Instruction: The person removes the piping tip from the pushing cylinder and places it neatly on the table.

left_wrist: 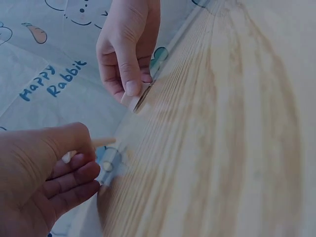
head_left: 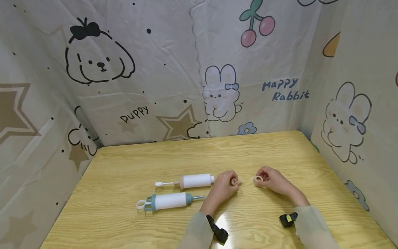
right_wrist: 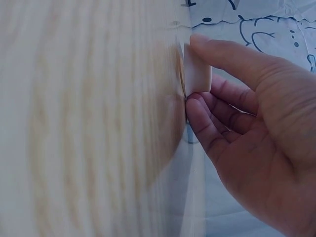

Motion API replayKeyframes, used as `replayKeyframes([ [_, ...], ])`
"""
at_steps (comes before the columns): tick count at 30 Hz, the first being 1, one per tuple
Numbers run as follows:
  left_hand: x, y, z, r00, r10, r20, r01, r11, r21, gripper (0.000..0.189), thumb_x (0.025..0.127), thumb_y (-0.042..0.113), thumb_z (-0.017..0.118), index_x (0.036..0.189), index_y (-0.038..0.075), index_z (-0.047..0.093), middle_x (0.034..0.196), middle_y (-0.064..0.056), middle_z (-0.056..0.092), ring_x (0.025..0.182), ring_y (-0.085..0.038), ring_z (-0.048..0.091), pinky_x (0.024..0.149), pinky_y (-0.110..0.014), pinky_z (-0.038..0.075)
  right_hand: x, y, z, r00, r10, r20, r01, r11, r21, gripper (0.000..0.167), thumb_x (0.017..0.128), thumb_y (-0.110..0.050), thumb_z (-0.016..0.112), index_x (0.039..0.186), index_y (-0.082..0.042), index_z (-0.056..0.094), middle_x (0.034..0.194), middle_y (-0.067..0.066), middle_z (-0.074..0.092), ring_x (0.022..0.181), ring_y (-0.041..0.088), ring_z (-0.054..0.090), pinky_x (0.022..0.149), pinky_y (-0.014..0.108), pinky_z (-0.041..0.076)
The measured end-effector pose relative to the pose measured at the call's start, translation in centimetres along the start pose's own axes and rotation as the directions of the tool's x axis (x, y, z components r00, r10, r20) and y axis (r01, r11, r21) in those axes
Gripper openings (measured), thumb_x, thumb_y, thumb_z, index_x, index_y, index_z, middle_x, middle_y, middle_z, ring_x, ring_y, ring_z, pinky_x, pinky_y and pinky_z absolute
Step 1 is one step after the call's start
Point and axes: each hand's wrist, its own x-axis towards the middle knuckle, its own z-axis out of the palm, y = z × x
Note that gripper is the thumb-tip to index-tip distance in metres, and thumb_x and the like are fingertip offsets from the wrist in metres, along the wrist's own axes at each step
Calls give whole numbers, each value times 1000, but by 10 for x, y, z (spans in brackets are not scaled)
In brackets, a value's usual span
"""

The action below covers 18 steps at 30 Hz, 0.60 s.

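A person's two hands work above a pale wood-grain table (head_left: 280, 152). The left hand (head_left: 223, 185) pinches a small beige nozzle (head_left: 238, 181) between thumb and fingers, its narrow tip pointing toward the right hand (head_left: 273, 180). That right hand holds a short beige ring (head_left: 257, 179) between thumb and fingertips, low over the table; whether the ring touches the wood is hard to tell. The nozzle and ring are apart, with bare tabletop between them.

Just to the left of the left hand lies a white tube with a beige collar (head_left: 196, 181), a thin white rod sticking out of its left end. Nearer the person, roughly parallel to it, lies a white tube with teal ends (head_left: 170, 201). This one has a loop handle at the left and a slim teal spout at the right, pointing toward the left forearm.

Both arms wear pale sleeves (head_left: 315, 226), with a small black camera (head_left: 288, 220) at each wrist. Behind the table hangs a light cloth (head_left: 171, 45) printed with a puppy, rabbits, stars and cherries.
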Motion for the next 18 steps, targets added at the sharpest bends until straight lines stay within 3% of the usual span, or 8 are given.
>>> replayKeyframes([
  [10, 1, -1, 7, 998, 23, -59, -12, 985, 173, 13, 78, 3, 72, 79, 12, 62, 74, 5, 53, 68, -1, 40, 56, -10, 33, 0, 3, 1, 1000, 0, 1, 0, 1000, -3, 25, 88, -23, 73, 100, -5, 62, 84, 3, 56, 72, 7, 47, 63, 19, 41],
  [18, 0, -1, 8, 997, 3, -75, 13, 975, 220, 13, 78, 5, 73, 78, 12, 62, 75, 4, 55, 69, -5, 41, 56, -12, 33, 1, 5, 2, 1000, -14, -8, 14, 1000, 5, 24, 88, -23, 74, 98, -5, 62, 84, 2, 56, 71, 5, 47, 62, 19, 42],
])
